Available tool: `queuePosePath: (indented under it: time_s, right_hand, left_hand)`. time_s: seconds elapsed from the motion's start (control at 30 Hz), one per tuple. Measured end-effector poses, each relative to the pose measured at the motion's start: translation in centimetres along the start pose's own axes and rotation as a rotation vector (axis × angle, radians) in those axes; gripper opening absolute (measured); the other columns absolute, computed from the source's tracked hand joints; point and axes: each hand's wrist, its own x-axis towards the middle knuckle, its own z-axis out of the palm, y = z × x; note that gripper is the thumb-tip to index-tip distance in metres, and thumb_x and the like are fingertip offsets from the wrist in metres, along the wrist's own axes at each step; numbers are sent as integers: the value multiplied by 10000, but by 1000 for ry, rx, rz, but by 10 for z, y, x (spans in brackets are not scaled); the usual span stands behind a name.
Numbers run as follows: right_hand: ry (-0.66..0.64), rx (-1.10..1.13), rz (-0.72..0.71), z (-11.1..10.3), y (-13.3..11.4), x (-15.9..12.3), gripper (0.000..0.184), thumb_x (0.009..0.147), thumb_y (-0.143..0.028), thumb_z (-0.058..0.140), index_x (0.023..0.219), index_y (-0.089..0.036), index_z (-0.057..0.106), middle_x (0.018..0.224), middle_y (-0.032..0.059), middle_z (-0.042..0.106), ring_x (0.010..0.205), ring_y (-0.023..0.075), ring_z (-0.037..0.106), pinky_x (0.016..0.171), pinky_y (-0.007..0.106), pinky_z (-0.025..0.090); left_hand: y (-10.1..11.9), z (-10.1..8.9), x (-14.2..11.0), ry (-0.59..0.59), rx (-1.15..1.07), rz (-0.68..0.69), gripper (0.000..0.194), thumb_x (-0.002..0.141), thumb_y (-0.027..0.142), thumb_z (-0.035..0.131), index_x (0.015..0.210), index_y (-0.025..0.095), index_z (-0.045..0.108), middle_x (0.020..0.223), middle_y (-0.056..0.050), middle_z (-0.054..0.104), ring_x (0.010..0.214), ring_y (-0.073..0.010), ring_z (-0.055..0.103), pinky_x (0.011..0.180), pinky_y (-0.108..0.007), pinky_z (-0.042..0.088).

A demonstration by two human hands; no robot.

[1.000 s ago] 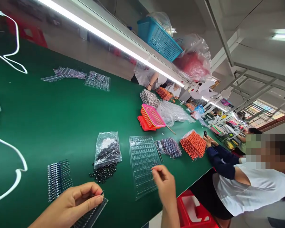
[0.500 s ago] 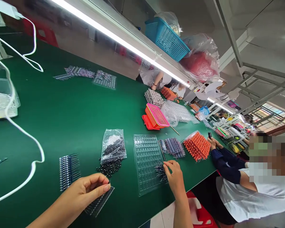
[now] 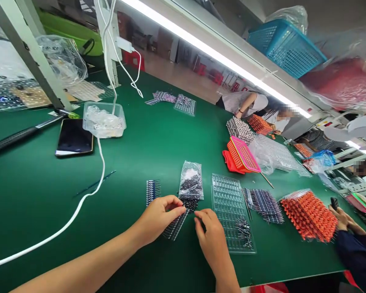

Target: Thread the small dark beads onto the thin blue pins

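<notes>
As left hand (image 3: 160, 215) grips strip (image 3: 176, 228), green tabletop (image 3: 171, 142), glowing lamp (image 3: 213, 53)

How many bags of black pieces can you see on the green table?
1: the bag lies just beyond the left hand and right hand, left of the near clear tray, with loose black pieces at its near end. Others may be hidden.

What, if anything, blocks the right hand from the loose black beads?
Nothing visible between the right hand and the loose black beads. The left hand and its strip crowd their near left; the plastic bag lies beyond.
</notes>
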Motion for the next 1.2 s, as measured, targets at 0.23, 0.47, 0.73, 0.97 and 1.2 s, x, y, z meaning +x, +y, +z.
queuePosePath:
  time_s: [0.23, 0.47, 0.73, 0.97, 1.2]
  right_hand:
    - [12, -184, -59, 10, 7, 1, 261, 947, -115, 460, 1094, -179, 666, 963, 92, 640, 858, 220, 625, 750, 349, 536]
    - [-23, -208, -56, 9, 3, 3, 200, 963, -167, 490, 1079, -183, 652, 981, 95, 637, 872, 228, 614, 779, 368, 528]
    - [-62, -99, 19, 1, 3, 0, 161, 933, -117, 512, 1004, -206, 626, 963, 63, 638, 859, 202, 625, 773, 328, 523]
    - [-46, -89, -3, -1, 3, 1, 178, 940, -127, 503, 1012, -208, 644, 935, 57, 645, 834, 192, 626, 759, 312, 509]
    - [5, -337, -37, 11, -10, 3, 180, 873, -96, 567, 771, -229, 629, 760, 21, 628, 719, 186, 601, 617, 297, 443]
  left_hand:
    - [0, 3, -2, -6, -3, 12, 205, 783, 374, 661, 795, 171, 640, 772, -7, 654, 758, -179, 595, 709, -271, 456]
    - [-2, 4, -1, -1, 26, -10, 196, 779, 369, 655, 776, 173, 639, 753, -4, 648, 737, -178, 586, 696, -274, 449]
    - [-2, 3, -1, -12, 23, -10, 194, 778, 376, 651, 768, 183, 635, 755, -7, 661, 749, -186, 603, 689, -270, 459]
    - [-1, 1, -1, -6, 34, -21, 217, 777, 396, 661, 770, 180, 636, 761, -6, 656, 754, -186, 597, 700, -265, 456]
    - [-4, -4, -2, -33, 152, -2, 324, 785, 523, 655, 788, 200, 685, 753, -1, 688, 749, -209, 620, 664, -252, 475]
